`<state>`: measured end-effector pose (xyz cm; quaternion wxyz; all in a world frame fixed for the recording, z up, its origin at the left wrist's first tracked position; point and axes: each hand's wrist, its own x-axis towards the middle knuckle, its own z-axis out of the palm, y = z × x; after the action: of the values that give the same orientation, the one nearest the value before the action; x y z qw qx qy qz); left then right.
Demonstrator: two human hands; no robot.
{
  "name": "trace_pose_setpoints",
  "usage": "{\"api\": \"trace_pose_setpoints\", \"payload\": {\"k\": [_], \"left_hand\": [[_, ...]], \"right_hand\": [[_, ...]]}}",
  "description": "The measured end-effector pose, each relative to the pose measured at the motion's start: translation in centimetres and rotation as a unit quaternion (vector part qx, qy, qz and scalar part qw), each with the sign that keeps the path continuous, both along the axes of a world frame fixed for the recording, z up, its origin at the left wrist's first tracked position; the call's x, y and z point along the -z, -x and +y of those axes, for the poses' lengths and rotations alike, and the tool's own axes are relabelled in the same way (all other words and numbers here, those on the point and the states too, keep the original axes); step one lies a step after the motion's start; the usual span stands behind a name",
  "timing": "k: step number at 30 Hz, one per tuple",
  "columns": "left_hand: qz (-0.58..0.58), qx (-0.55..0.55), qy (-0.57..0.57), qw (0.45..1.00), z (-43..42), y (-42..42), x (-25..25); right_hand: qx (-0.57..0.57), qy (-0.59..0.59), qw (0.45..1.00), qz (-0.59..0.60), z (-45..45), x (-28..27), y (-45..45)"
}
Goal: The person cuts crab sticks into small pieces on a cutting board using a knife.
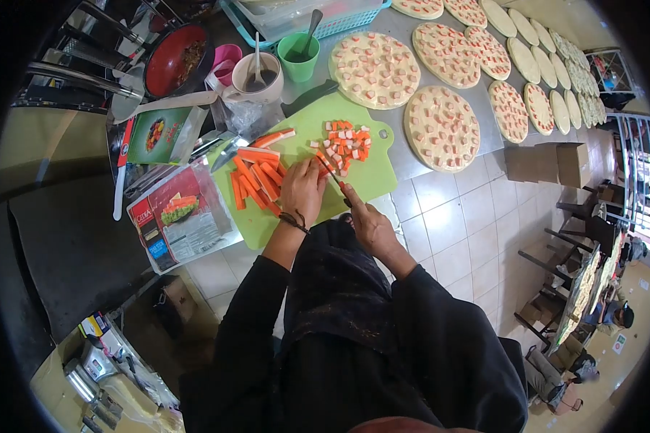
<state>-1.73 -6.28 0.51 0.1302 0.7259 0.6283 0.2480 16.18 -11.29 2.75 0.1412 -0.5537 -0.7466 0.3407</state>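
Note:
On the light green cutting board (374, 173) my left hand (303, 190) is closed, its fingertips holding a crab stick down beside the blade. My right hand (373, 225) grips the handle of a knife (331, 170), whose blade lies over the crab stick at my left fingertips. Several whole orange-and-white crab sticks (258, 177) are heaped left of my left hand. Small diced crab stick pieces (347, 143) lie beyond the knife. The crab stick under my left fingers is mostly hidden by them.
Flat round dough bases topped with dice (442, 128) cover the steel counter to the right. At the back stand a green cup (298, 58), a mug (256, 83) and a red-lined pan (177, 61). A crab stick packet (184, 216) lies left of the board. People sit far right.

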Motion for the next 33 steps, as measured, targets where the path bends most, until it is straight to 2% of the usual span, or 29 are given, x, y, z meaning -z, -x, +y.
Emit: {"api": "trace_pose_setpoints", "payload": {"k": [4,6,8,13,19,24,26,28,33], "left_hand": [[0.018,-0.008,0.004,1.000,-0.2,-0.1,0.5],[0.024,-0.014,0.001,1.000,-0.2,-0.3,0.3],[0.024,-0.020,0.026,0.999,-0.2,-0.4,0.1],[0.019,-0.021,0.006,1.000,-0.3,-0.4,0.6],[-0.018,-0.027,0.037,0.999,-0.2,-0.6,0.3],[-0.047,-0.050,0.040,0.997,-0.4,-0.3,0.0],[-0.049,-0.042,0.028,0.998,-0.3,-0.5,0.3],[-0.061,-0.033,0.026,0.997,-0.5,-0.6,0.4],[-0.061,-0.055,0.049,0.995,-0.4,-0.7,0.4]], "right_hand": [[-0.010,-0.006,1.000,-0.004,0.1,0.3,0.2],[-0.024,0.033,0.998,-0.058,0.1,0.3,0.3],[-0.025,0.025,0.998,-0.055,0.3,0.5,0.4],[-0.017,0.051,0.997,-0.063,0.1,1.5,1.1],[-0.014,-0.030,0.999,0.015,-0.2,2.8,0.6],[-0.020,-0.004,1.000,-0.024,-1.1,2.6,-1.0],[-0.008,-0.001,1.000,-0.014,-0.9,2.6,-1.0],[0.015,-0.007,0.999,0.050,-0.5,2.9,-1.2],[-0.010,0.039,0.999,0.023,0.3,1.0,-1.1]]}}
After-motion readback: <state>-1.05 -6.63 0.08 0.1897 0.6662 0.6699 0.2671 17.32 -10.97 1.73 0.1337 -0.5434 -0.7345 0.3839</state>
